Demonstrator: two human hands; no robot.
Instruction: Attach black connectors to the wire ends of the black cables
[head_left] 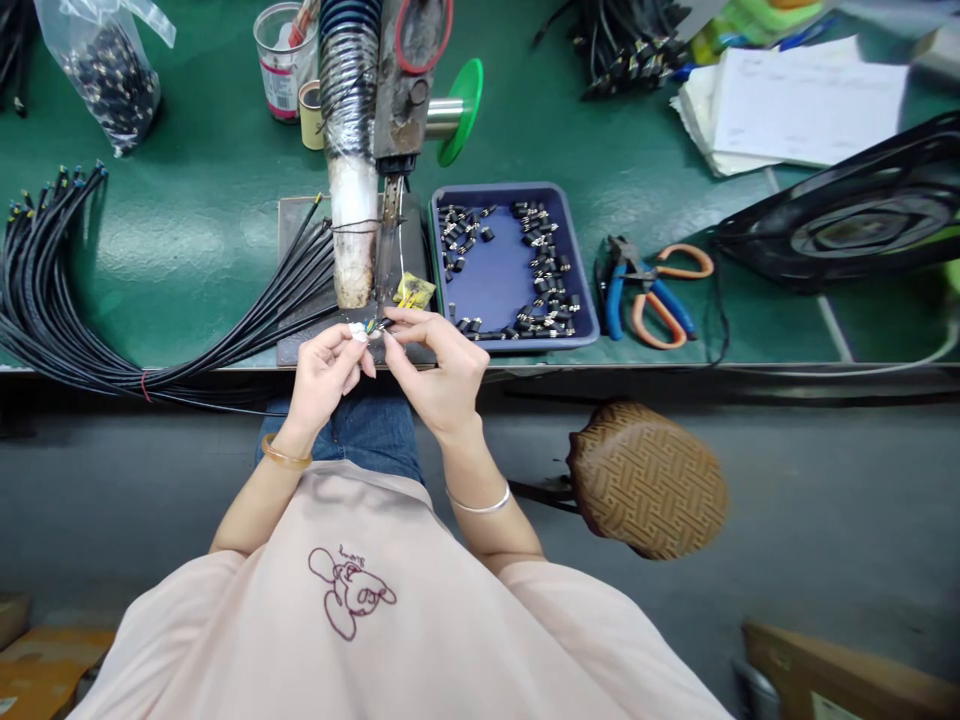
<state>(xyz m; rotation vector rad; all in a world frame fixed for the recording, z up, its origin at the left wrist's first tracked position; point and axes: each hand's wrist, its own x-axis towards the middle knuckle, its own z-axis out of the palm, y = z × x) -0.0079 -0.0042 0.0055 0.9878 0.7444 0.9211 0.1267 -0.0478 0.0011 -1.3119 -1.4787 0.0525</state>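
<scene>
Wires [370,326], thin and coloured, sit between two hands at the bench's [195,240] front edge, just under the tube [352,190]. Left hand [328,362] pinches them; right hand [444,362] has thumb and finger closed on a small dark piece [385,323], probably a connector, half hidden. Those strands look light, soft, easily bent; firmer hold should be back on the black jacket. Tray [517,345] wall hems in the right, cables [225,335] crowd the left, iron [389,225] hangs close above; freest room opens toward the lap [375,435].
</scene>
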